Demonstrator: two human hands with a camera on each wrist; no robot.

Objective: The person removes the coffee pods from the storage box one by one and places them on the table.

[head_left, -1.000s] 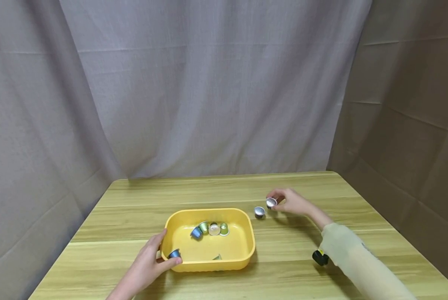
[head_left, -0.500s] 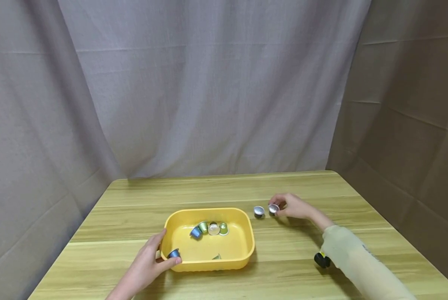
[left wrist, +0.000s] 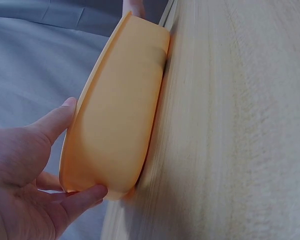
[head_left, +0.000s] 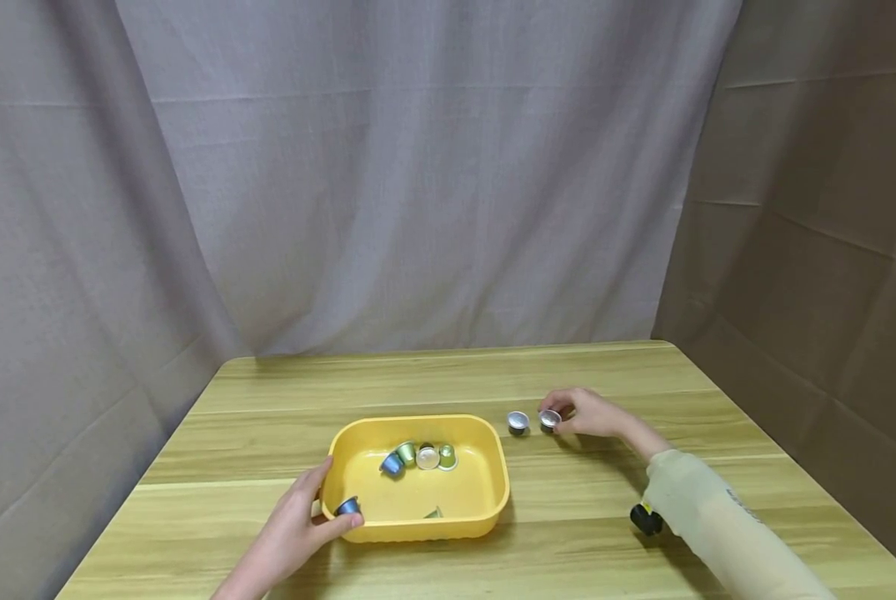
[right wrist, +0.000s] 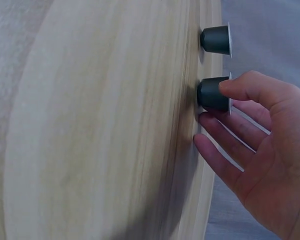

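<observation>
The left hand (head_left: pixel 293 525) has its grip clamped on the near corner of the yellow plastic tub (head_left: pixel 485 508). Farther back on the wooden desk (head_left: pixel 448 379), the right hand (head_left: pixel 590 414) pinches 1 dark grey coffee pod (head_left: pixel 549 419), which stands beside another grey pod (head_left: pixel 518 422).

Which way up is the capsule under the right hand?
Foil end up: the dark capsule rests narrow end on the table, pinched by the right hand.

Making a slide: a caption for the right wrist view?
Right hand pinching a dark capsule standing on the wooden table, beside a second capsule.
</observation>
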